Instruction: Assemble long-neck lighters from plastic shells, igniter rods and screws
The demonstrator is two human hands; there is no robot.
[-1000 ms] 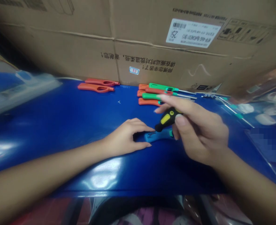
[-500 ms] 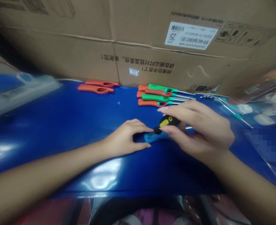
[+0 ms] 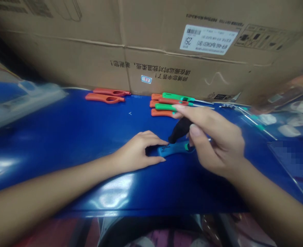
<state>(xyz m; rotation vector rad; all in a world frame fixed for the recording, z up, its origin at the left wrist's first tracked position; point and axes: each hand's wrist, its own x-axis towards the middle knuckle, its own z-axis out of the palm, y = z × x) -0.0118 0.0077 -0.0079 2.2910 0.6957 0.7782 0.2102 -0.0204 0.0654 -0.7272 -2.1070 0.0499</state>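
A blue long-nosed lighter (image 3: pixel 176 149) lies on the blue table, its metal tube pointing right and partly hidden behind my right hand. My left hand (image 3: pixel 137 152) pinches the lighter's handle end between thumb and forefinger. Above it, my right hand (image 3: pixel 218 142) grips a black-handled screwdriver (image 3: pixel 179 131), tilted with its tip end down to the left. The tip is close over the handle's dark slot; whether it touches cannot be made out. Behind them rest several orange and green long-nosed lighters (image 3: pixel 164 107), side by side, partly covered by my right fingers.
Two orange lighter shells (image 3: pixel 105 98) lie at the back left. A large cardboard box (image 3: pixel 151 51) walls off the table's far side. A whitish object (image 3: pixel 38 103) stands blurred at left. White pieces (image 3: pixel 289 131) and a clear tray edge (image 3: pixel 288 171) are at right.
My right hand has shifted slightly left and turned around the screwdriver, so its yellow patch no longer shows. More of the blue lighter is visible. My left hand stays put.
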